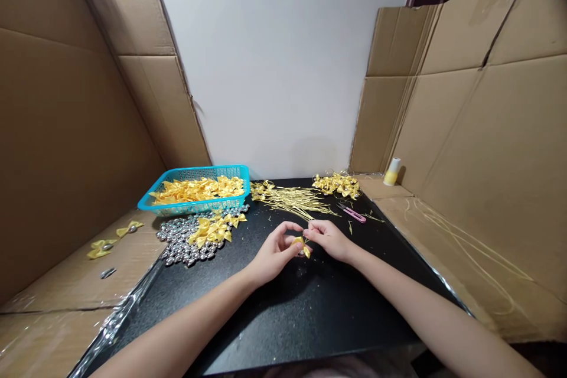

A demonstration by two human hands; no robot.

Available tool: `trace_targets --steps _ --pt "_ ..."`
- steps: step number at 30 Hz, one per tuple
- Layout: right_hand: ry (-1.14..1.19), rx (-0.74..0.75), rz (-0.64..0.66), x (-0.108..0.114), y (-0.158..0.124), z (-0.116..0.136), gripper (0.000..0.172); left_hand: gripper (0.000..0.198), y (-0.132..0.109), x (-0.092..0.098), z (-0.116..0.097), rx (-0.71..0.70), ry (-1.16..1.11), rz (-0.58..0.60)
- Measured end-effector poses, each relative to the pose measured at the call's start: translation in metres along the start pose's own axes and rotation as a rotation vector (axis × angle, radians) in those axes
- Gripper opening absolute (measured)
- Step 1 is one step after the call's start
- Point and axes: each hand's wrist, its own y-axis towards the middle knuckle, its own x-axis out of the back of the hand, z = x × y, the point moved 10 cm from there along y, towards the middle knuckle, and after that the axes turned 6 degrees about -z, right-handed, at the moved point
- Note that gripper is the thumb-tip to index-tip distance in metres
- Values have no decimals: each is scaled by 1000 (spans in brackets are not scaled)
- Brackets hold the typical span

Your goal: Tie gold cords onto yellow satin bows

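Between my two hands, above the front middle of the black table (266, 325), is a small yellow ribbon bow (302, 246). My left hand (279, 251) pinches the bow between thumb and fingers. Close beside it, my right hand (326, 239) has its thumb and forefinger pressed together on a thin yellow string at the bow; the string is mostly hidden by the fingers. Just beyond my hands lies a bundle of yellow strings (296, 199). Pink-handled thread snips (353, 212) rest to the right of the bundle.
A blue basket (195, 208) of yellow bows stands at the back left. Silver beads (177, 242) with loose bows (212, 230) lie before it. More bows (339, 185) sit at the back right, near a thread spool (392, 172). Cardboard walls (487, 130) rise on both sides.
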Motion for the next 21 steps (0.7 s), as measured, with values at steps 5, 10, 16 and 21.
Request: trace_targets --steps 5,10,16,21 --pt "-15 11 -37 2 1 0 46 38 0 -2 -2 -53 -11 31" --pt "-10 17 -43 3 0 1 46 40 2 2 8 4 -63 -14" --pt "21 2 24 5 -3 5 45 44 3 19 17 88 -112 -176" --pt "-25 -8 44 8 -7 8 34 41 4 26 18 97 -122 -210"
